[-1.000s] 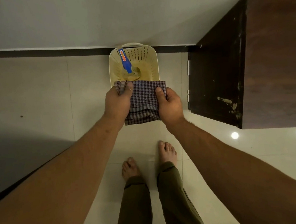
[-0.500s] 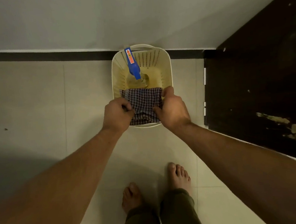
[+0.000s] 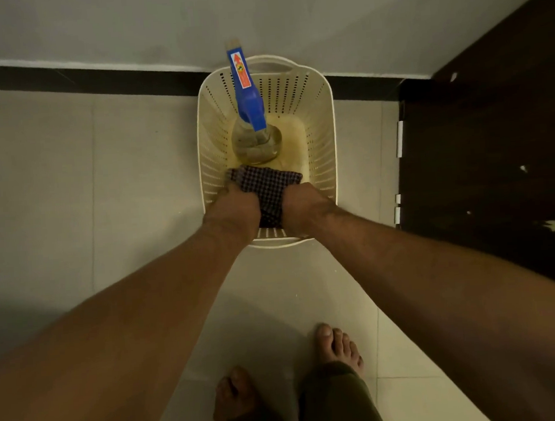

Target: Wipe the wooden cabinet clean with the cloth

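Note:
A folded checked cloth [image 3: 269,188] sits low inside a cream perforated basket [image 3: 325,134] on the floor. My left hand [image 3: 236,210] grips its left edge and my right hand [image 3: 303,205] grips its right edge; both hands reach down into the basket's near end. The dark wooden cabinet [image 3: 489,162] stands at the right, its side scuffed with pale chipped patches. It is apart from both hands.
A clear spray bottle with a blue trigger head [image 3: 251,113] stands in the basket just beyond the cloth. The basket is against the wall's black skirting [image 3: 80,81]. My bare feet [image 3: 336,347] stand on pale floor tiles below.
Both hands have lowered the cloth from above the basket's near rim down into the basket. The view has moved closer to the basket and the cabinet has slid further right.

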